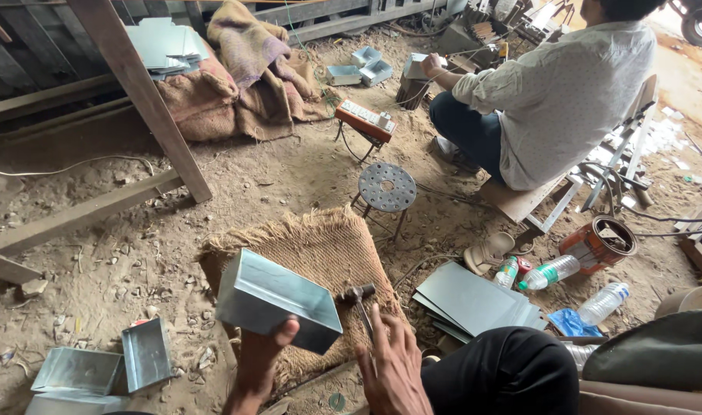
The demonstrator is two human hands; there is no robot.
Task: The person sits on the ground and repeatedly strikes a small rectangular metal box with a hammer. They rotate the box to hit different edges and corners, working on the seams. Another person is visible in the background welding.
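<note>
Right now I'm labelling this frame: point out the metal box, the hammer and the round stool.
metal box (pixel 278 301), head view, on its front side panel.
hammer (pixel 358 293), head view, on its head.
round stool (pixel 387 187), head view, on the perforated seat.
</note>
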